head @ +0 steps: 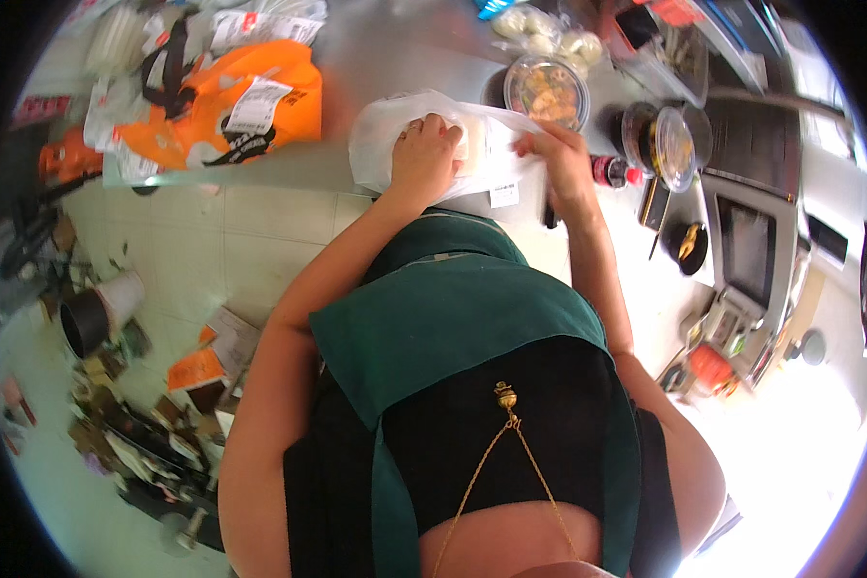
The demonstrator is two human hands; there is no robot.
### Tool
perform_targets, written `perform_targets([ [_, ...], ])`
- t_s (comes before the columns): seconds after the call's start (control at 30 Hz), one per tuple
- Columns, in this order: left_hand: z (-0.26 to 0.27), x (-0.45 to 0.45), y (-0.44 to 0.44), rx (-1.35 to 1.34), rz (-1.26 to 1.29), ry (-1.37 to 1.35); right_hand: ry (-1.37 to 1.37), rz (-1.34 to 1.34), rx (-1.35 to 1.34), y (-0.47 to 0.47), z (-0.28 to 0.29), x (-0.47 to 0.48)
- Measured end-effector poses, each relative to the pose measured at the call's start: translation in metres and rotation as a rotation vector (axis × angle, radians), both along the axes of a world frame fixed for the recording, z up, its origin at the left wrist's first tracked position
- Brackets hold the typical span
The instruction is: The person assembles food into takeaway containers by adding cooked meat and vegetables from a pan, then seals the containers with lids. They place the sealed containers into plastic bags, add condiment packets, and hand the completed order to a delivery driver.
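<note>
A white plastic bag (375,155) lies on the metal counter (397,54) right in front of me. Inside its mouth is a pale, boxy item (474,148), partly covered by the plastic. My left hand (426,159) reaches into the bag, with bent fingers against that item; whether it grips the item is unclear. At the bag's right side, my right hand (565,166) holds the plastic edge between thumb and fingers, slightly blurred. A white printed slip (504,195) hangs at the counter's front edge below the bag.
An orange carrier bag (281,94) with a printed label stands left. Beyond my right hand are a clear-lidded food bowl (547,94), a red-capped dark bottle (614,172) and more lidded bowls (672,148). A microwave (748,249) is farther right. Cardboard and litter (195,368) cover the floor at left.
</note>
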State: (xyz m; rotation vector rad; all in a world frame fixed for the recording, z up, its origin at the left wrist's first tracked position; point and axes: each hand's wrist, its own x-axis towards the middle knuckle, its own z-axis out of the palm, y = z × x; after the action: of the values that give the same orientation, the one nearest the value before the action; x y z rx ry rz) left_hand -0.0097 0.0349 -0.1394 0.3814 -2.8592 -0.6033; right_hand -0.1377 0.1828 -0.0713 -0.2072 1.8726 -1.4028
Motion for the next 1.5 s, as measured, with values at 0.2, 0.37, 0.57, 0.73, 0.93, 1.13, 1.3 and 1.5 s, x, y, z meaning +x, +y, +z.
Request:
perform_targets([
  [0.2,-0.012,0.024,-0.017,0.690,-0.088,0.026,0.160,0.499,-0.095,-0.083,0.049,0.095],
  [0.37,0.057,0.053,-0.050,1.323,0.071,0.130,-0.183,0.039,-0.498,-0.063,0.028,0.079],
  [0.57,0.114,0.059,-0.050,0.170,-0.226,0.043,-0.294,0.283,-0.410,-0.064,0.032,0.083],
  [0.73,0.090,0.057,-0.065,0.800,-0.249,-0.056,0.251,0.539,0.004,-0.058,0.043,0.075],
  [0.93,-0.005,0.097,-0.103,0.313,-0.225,-0.042,-0.778,-0.197,-0.216,-0.030,-0.070,0.014],
  [1.13,0.002,0.111,-0.102,-0.009,-0.231,-0.190,-1.560,-0.708,-0.590,-0.039,-0.093,0.009],
  [1.3,-0.002,0.121,-0.116,1.841,0.107,-0.159,-1.158,-0.640,-0.954,-0.034,-0.095,0.034],
  [1.5,0.049,0.057,-0.091,1.574,-0.228,-0.238,-0.380,0.454,-0.291,-0.072,0.010,0.056],
])
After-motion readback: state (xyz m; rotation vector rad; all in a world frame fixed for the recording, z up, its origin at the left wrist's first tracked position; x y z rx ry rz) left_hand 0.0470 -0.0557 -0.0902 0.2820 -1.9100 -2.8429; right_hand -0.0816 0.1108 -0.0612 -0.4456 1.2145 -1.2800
